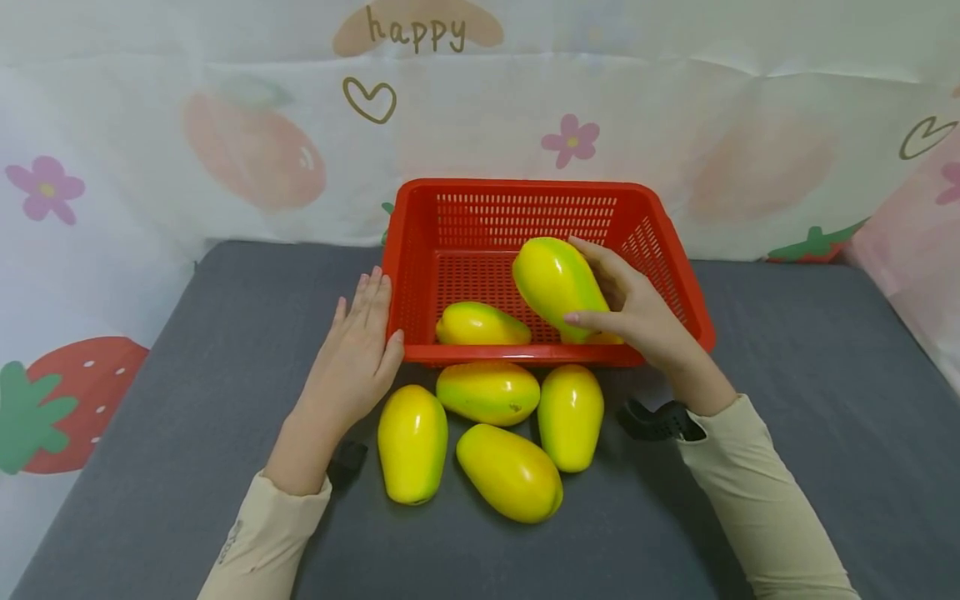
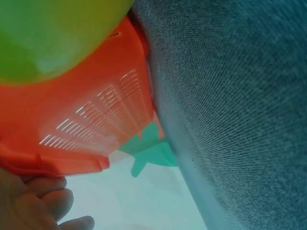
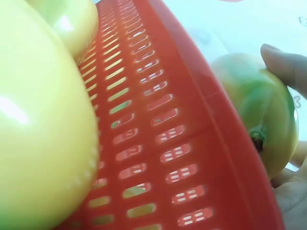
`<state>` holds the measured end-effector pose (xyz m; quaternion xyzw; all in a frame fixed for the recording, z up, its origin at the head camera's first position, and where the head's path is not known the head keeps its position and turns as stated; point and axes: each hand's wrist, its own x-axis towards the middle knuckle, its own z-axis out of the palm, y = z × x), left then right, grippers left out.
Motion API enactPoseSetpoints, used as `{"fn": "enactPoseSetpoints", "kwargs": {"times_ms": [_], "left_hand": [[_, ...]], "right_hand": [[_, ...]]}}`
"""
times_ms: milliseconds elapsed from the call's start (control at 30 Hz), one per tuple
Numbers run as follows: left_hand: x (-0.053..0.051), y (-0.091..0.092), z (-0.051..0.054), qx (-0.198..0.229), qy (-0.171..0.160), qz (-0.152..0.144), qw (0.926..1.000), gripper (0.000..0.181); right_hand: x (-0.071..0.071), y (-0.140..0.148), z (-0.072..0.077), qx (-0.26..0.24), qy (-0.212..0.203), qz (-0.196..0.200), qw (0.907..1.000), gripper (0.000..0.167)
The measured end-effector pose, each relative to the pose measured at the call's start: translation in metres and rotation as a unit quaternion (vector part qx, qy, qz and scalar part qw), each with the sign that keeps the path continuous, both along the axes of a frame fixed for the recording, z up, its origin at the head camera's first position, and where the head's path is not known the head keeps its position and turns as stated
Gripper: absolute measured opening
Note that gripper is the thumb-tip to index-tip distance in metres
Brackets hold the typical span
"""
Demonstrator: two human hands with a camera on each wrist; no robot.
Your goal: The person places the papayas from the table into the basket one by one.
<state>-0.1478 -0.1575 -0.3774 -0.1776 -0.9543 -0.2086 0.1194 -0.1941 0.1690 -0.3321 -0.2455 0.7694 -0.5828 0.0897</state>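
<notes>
My right hand [image 1: 648, 312] grips a yellow-green papaya [image 1: 558, 283] over the right part of the red plastic basket [image 1: 517, 354], thumb on the near side and fingers on the far side. In the right wrist view, the held papaya [image 3: 261, 115] shows its stem end beyond the basket wall. Another papaya [image 1: 480, 325] lies inside at the front left. A bit of yellow shows under the held one, mostly hidden. My left hand [image 1: 356, 354] rests its straight fingers along the basket's left side. In the left wrist view, its fingertips [image 2: 57, 201] are beside the rim.
Several papayas lie on the grey cloth-covered table [image 1: 187, 417] in front of the basket, among them one papaya [image 1: 412, 446] near my left wrist and another papaya [image 1: 510, 475] nearest to me. A printed curtain [image 1: 480, 108] hangs behind the basket.
</notes>
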Motion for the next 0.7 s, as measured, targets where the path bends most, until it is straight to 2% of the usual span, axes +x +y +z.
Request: {"fn": "enactPoseSetpoints", "kwargs": {"times_ms": [300,533,700], "left_hand": [[0.0,-0.001,-0.002,0.004,0.001,-0.001,1.0,0.061],[0.0,0.0,-0.001,0.0,0.002,-0.003,1.0,0.062],[0.0,0.0,-0.001,0.002,0.007,-0.005,1.0,0.061]], "right_hand": [[-0.014,-0.016,0.002,0.066,0.001,-0.016,0.9977,0.082],[-0.018,-0.024,0.002,0.108,0.014,-0.041,0.9932,0.086],[-0.021,-0.028,-0.001,0.151,0.018,-0.04,0.9876,0.087]]}}
